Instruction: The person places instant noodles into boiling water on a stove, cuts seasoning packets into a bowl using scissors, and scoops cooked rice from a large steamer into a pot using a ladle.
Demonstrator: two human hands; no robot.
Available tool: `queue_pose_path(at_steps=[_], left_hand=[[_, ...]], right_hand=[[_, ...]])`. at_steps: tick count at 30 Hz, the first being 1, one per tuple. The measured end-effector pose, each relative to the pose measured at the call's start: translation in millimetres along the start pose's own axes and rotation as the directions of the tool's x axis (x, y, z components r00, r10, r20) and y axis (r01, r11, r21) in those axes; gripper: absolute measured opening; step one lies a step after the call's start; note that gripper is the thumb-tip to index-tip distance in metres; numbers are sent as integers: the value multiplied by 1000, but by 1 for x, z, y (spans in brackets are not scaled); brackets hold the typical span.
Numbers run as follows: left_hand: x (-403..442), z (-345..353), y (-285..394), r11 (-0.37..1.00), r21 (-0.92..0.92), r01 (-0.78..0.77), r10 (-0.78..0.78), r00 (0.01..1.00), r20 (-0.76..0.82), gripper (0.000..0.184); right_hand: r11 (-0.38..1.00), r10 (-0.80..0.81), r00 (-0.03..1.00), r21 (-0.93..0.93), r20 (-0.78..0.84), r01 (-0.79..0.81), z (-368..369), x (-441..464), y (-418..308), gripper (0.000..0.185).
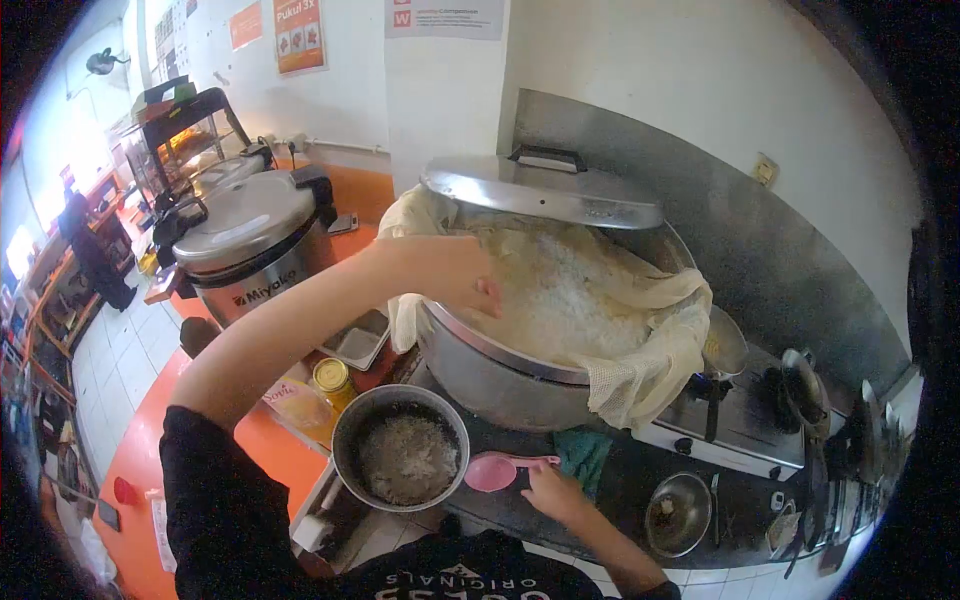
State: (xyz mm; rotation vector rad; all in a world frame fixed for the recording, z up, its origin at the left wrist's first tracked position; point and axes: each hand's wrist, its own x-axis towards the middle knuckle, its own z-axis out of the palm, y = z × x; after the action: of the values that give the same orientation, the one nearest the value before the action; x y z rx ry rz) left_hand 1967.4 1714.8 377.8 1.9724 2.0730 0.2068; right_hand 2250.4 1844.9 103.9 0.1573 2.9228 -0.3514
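One left hand (462, 272) and one right hand (552, 492) are counted, along with one large pot (500, 390), one large pot lid (540, 192), one cheesecloth (640, 385), one pink dipper (490, 474), one saucepan (350, 432), one teal cloth (582, 458) and one Miyako-labelled rice cooker (245, 225); two orange posters (300, 38) are also seen.

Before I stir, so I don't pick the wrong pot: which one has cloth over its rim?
The large metal pot under the left hand: cream cloth hangs over its rim. The smaller saucepan beside the pink ladle shows none.
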Motion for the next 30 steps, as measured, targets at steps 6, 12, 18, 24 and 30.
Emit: queue_pose_path(at_steps=[6,12,18,24,30], left_hand=[[26,9,5,979,169,-112,116,993,-15,22],[-48,32,89,785,619,-2,275,897,-346,20],[-87,72,116,858,449,-248,473,723,-504,23],[-28,52,119,900,390,-195,417,647,-638,28],[41,73,115,712,690,-132,605,613,-507,16]], right_hand=[[970,128,977,-186,-168,-159,71,25,5,39],[969,49,954,-217,-294,-117,70,24,13,28],[992,29,969,-113,-246,-58,91,30,32,27],[941,183,980,276,73,-196,81,4,43,31],[889,245,968,386,56,-247,35,-42,30,35]])
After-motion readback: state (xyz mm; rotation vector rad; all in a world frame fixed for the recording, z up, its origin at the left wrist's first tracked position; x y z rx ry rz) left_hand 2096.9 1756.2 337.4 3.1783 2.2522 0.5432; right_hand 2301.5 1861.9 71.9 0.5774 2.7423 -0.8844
